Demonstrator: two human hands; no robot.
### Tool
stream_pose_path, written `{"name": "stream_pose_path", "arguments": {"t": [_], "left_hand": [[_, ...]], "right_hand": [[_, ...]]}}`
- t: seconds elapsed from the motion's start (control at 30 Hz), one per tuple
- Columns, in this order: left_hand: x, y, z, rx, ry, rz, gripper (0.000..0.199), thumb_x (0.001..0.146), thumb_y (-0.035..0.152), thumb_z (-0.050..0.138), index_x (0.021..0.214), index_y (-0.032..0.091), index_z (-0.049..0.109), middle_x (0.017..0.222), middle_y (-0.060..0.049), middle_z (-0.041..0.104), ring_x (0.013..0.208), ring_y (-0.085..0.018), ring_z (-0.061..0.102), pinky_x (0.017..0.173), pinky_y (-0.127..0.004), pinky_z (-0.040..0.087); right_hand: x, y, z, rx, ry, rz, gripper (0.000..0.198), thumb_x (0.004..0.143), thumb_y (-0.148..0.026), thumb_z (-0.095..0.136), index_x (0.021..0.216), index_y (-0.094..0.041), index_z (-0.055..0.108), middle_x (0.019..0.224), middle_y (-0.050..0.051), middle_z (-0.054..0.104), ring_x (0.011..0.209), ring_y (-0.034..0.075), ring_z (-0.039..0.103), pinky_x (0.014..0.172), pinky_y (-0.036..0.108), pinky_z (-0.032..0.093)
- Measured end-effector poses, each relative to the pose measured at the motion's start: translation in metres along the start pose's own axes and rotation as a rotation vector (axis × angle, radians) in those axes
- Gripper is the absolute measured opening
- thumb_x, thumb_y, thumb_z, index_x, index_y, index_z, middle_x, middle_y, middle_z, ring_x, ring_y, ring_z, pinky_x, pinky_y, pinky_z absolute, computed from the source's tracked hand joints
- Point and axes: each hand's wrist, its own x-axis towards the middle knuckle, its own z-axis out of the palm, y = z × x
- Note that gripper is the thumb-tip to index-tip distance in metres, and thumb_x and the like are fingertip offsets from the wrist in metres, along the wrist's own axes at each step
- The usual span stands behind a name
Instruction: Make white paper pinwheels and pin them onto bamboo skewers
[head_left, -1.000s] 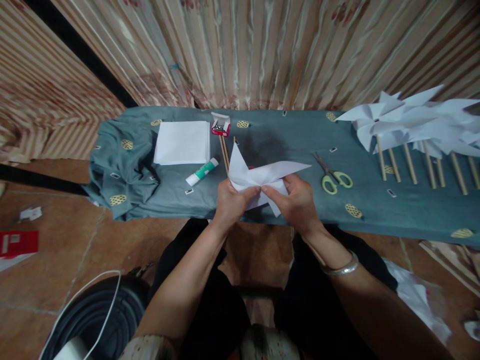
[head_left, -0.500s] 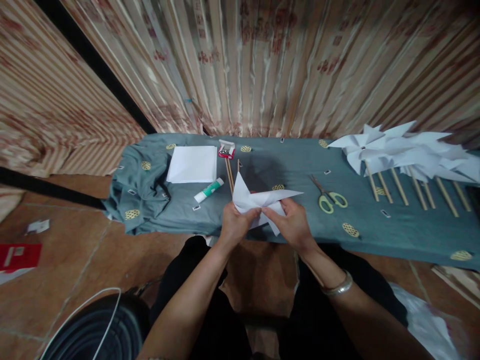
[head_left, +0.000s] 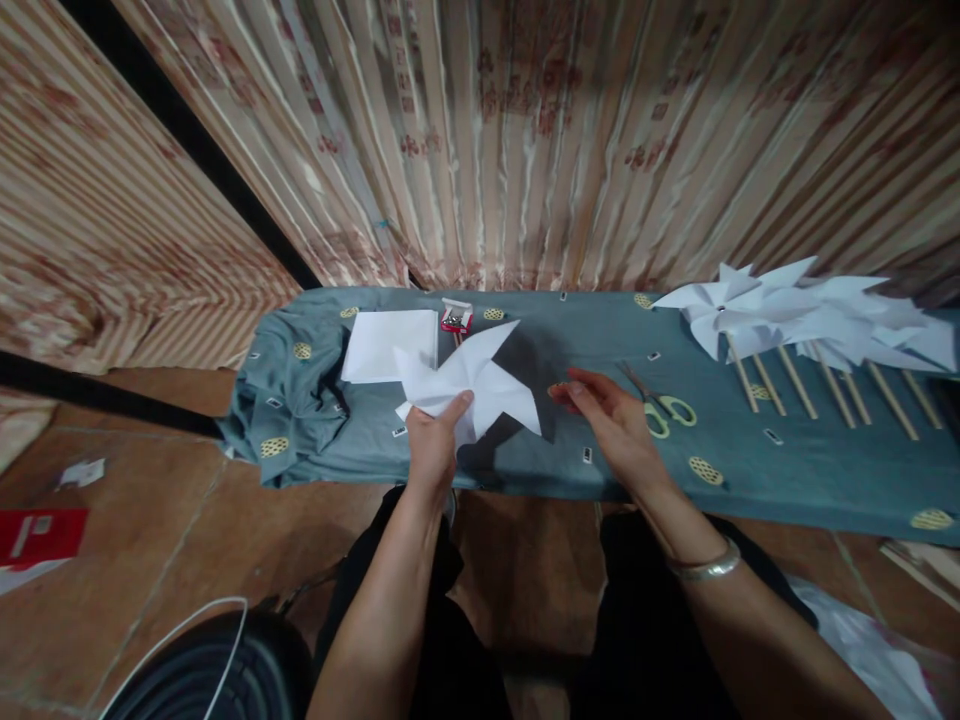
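Observation:
My left hand (head_left: 436, 440) grips a white paper pinwheel head (head_left: 480, 385) at its lower left, thumb pressed near the middle. The blades fan out above the green cloth. To the right, my right hand (head_left: 619, 425) hovers apart from the paper with its fingers stretched out and nothing visible in them. Just beyond it lie scissors (head_left: 660, 408) with light green handles, partly covered by that hand. Behind the pinwheel head is a stack of white paper sheets (head_left: 390, 345). A small red box (head_left: 456, 317) of metal pins stands beside the stack. The glue stick is hidden.
Several finished paper pinwheels (head_left: 817, 310) on wooden sticks (head_left: 795, 380) lie at the right end of the cloth-covered table (head_left: 525, 470). A pleated curtain (head_left: 480, 150) hangs behind. A black round stool (head_left: 217, 670) stands on the floor at lower left.
My right hand has let go of the paper and moved right. My left hand has shifted left with the pinwheel head, whose blades now spread open over the glue stick and wooden sticks.

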Motion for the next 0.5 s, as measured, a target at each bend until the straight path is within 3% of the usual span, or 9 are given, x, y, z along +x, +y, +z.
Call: {"name": "stream_pose_path", "arguments": {"t": [0.23,0.37,0.5], "left_hand": [[0.006,0.007,-0.002,-0.069,0.024,0.016,0.045,0.054,0.021,0.084,0.097,0.016,0.071,0.097,-0.006,0.077,0.093,-0.020,0.072,0.088,-0.030,0.053],[0.005,0.004,-0.001,-0.067,0.024,0.022,0.043,0.054,0.021,0.084,0.095,0.014,0.072,0.097,-0.007,0.077,0.092,-0.020,0.071,0.091,-0.031,0.052],[-0.010,-0.010,0.004,0.023,-0.072,-0.091,0.035,0.057,0.028,0.083,0.087,0.012,0.073,0.087,-0.008,0.077,0.082,-0.021,0.071,0.081,-0.033,0.055]], "right_hand": [[0.013,0.012,-0.001,-0.013,0.004,-0.036,0.051,0.073,-0.061,0.070,0.100,-0.019,0.067,0.086,0.007,0.077,0.084,0.022,0.074,0.085,0.042,0.057],[0.015,0.018,0.001,-0.087,-0.024,-0.075,0.038,0.077,-0.053,0.068,0.098,-0.021,0.070,0.085,0.005,0.078,0.083,0.023,0.074,0.083,0.041,0.057],[0.014,0.022,0.009,-0.225,-0.085,-0.126,0.026,0.079,-0.042,0.066,0.094,-0.023,0.075,0.089,0.005,0.078,0.082,0.024,0.073,0.077,0.039,0.058]]}}
